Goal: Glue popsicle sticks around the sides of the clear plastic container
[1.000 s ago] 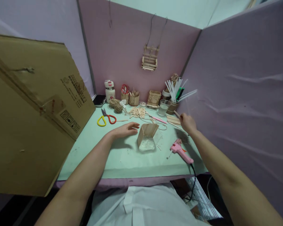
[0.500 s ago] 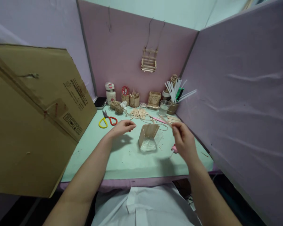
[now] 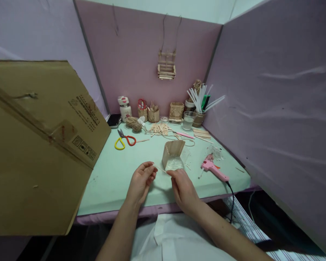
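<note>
A thin wooden craft stick (image 3: pixel 160 169) spans the space between my two hands, close to the table's front edge. My left hand (image 3: pixel 142 180) pinches its left end, and my right hand (image 3: pixel 182 187) grips the right end with thumb and forefinger. Just beyond them stands a small box of wooden sticks (image 3: pixel 171 153) with a clear plastic base (image 3: pixel 175 163); two of its sides are covered in sticks. My right hand is very near the plastic base; I cannot tell if they touch.
A pink glue gun (image 3: pixel 214 169) lies at the right, its cord over the front edge. Scissors (image 3: pixel 125 139) rest at the left by a loose stick. Twine (image 3: pixel 133 124), loose sticks (image 3: pixel 159 128), a pink craft knife (image 3: pixel 184 135) and a water cup (image 3: pixel 188 120) are farther back. Cardboard (image 3: pixel 43 145) stands left.
My right hand has come left and nearer with the stick, uncovering the glue gun. My left hand has moved down toward me and now holds the stick's other end. The view has shifted slightly.
</note>
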`<act>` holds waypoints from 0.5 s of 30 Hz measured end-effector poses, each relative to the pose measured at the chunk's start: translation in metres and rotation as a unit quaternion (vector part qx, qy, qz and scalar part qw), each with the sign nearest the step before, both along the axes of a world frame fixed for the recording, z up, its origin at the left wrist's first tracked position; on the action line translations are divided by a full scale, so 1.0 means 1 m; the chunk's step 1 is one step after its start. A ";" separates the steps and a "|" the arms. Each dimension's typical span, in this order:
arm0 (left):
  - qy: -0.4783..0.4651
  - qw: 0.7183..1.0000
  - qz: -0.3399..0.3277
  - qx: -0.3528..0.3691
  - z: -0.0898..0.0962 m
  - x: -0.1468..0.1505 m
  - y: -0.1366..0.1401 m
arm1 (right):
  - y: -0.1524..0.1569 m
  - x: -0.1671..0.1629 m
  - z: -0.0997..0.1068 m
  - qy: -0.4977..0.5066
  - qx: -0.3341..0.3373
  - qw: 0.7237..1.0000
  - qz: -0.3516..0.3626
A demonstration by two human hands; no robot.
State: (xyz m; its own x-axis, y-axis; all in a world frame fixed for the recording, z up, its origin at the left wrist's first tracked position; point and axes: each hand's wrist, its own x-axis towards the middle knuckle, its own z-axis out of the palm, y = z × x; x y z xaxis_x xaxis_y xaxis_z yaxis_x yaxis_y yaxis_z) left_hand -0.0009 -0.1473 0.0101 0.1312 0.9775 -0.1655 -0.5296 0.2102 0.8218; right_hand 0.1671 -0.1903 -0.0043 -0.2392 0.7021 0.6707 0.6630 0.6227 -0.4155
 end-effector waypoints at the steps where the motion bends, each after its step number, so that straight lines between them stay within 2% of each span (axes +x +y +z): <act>1: -0.007 1.000 -0.004 -0.003 -0.002 0.002 -0.001 | -0.001 -0.001 -0.001 -0.008 0.003 1.000 0.002; 3: -0.015 1.000 -0.006 -0.006 -0.004 0.005 -0.005 | -0.003 -0.002 -0.003 -0.021 0.002 1.000 0.006; 8: -0.031 0.998 0.047 -0.024 -0.009 0.006 -0.011 | -0.006 -0.003 -0.005 -0.018 -0.021 1.000 0.015; 15: -0.012 0.997 0.076 0.001 -0.014 0.006 -0.010 | -0.006 -0.001 -0.004 -0.013 -0.049 0.999 0.019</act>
